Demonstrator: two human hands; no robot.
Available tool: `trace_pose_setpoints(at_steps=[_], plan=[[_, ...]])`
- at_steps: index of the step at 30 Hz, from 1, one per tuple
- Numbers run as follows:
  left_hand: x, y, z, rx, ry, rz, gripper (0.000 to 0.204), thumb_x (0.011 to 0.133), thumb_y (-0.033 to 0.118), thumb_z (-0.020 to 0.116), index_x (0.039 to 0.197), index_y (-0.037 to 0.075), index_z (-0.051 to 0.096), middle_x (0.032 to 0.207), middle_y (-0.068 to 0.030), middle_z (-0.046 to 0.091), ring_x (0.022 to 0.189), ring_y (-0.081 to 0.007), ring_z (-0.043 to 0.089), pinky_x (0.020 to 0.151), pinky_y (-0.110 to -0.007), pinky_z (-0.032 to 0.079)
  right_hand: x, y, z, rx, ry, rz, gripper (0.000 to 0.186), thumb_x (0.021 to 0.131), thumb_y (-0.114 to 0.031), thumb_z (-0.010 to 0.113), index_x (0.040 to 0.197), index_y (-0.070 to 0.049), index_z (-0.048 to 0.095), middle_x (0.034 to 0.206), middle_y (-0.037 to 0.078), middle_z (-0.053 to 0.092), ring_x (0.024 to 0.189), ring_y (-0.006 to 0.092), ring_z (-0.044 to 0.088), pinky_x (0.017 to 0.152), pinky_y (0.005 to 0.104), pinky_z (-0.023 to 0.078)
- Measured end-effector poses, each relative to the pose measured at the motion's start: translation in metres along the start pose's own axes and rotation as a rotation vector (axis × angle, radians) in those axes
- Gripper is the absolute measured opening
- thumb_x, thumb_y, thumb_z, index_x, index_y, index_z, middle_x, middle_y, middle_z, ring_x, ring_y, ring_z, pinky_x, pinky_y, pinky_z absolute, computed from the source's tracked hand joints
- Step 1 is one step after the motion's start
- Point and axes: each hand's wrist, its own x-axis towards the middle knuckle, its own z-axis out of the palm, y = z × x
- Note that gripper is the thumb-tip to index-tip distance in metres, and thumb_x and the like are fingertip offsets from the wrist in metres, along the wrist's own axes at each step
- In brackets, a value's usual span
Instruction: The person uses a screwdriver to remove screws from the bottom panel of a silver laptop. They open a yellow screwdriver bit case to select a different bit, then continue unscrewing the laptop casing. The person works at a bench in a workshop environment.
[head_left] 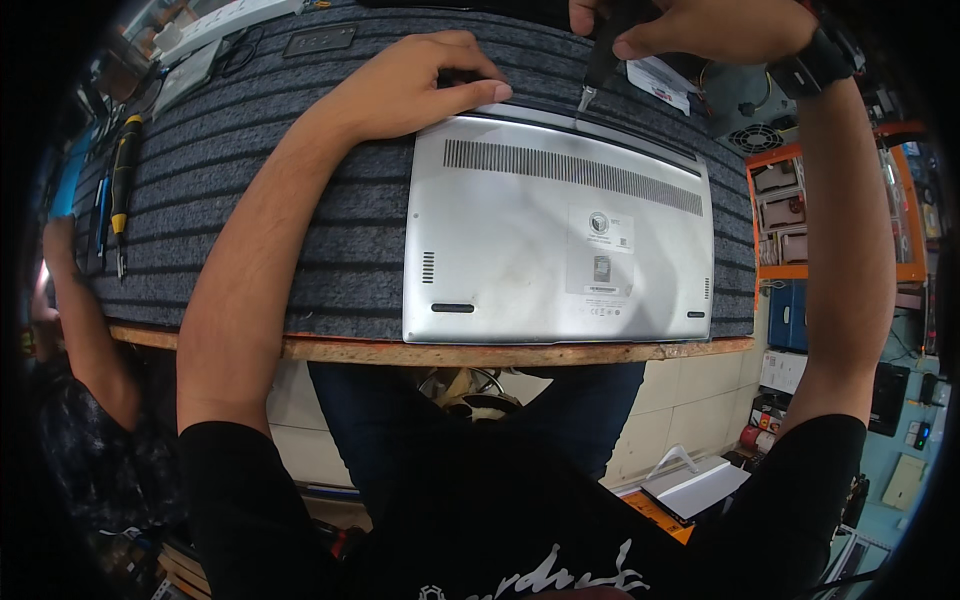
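Note:
A silver laptop [510,240] lies upside down on the dark striped mat, its bottom cover facing up and its vent strip along the far side. At its far left corner, my left hand [420,85] grips the edge with bent fingers, the thumb on the rim. My right hand [690,35] is closed around a black-handled screwdriver [600,65] beyond the far edge. The metal tip points down at the hinge side of the laptop; whether it touches is too small to tell. Part of the right hand is cut off by the upper rim.
A yellow and black screwdriver [124,180] lies at the mat's left, beside blue pens [102,215]. A dark flat plate [320,40] and a white power strip [225,25] are farther back. Another person's arm [90,330] reaches in at far left. An orange rack [780,210] stands right.

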Motion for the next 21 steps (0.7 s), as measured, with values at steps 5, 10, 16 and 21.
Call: trace_pose_setpoints(at_steps=[5, 10, 16, 21], plan=[[-0.003, 0.001, 0.0, 0.001, -0.003, -0.041, 0.032, 0.098, 0.037, 0.067, 0.109, 0.009, 0.078, 0.1, -0.0031, 0.068, 0.092, -0.0167, 0.065, 0.078, -0.032, 0.052, 0.004, -0.013, -0.008, -0.217, -0.097, 0.091, 0.029, 0.101, -0.03, 0.061, 0.112, -0.004, 0.07, 0.094, 0.011, 0.074, 0.087, 0.0212, 0.069, 0.078, 0.0329, 0.054], [-0.004, 0.0, -0.001, 0.004, -0.017, -0.032, 0.033, 0.098, 0.037, 0.067, 0.109, 0.009, 0.078, 0.099, -0.003, 0.068, 0.09, -0.0164, 0.065, 0.077, -0.032, 0.052, -0.009, -0.006, 0.007, -0.083, 0.019, -0.08, 0.034, 0.102, -0.03, 0.059, 0.116, -0.001, 0.07, 0.09, 0.01, 0.074, 0.084, 0.0214, 0.07, 0.077, 0.0326, 0.056], [-0.002, -0.001, 0.002, -0.002, -0.004, -0.006, 0.033, 0.098, 0.037, 0.067, 0.109, 0.008, 0.078, 0.099, -0.003, 0.068, 0.089, -0.0164, 0.064, 0.076, -0.032, 0.051, 0.007, 0.022, -0.003, -0.002, -0.125, -0.135, 0.03, 0.101, -0.025, 0.063, 0.117, 0.0, 0.067, 0.095, 0.01, 0.075, 0.085, 0.017, 0.071, 0.078, 0.0294, 0.056], [-0.001, 0.001, 0.0, -0.007, -0.017, -0.003, 0.033, 0.098, 0.037, 0.067, 0.109, 0.008, 0.078, 0.099, -0.0031, 0.068, 0.089, -0.0164, 0.064, 0.076, -0.032, 0.051, 0.005, 0.025, 0.002, -0.03, -0.067, -0.253, 0.034, 0.102, -0.03, 0.063, 0.113, 0.001, 0.069, 0.096, 0.011, 0.075, 0.083, 0.0187, 0.072, 0.075, 0.0305, 0.057]])
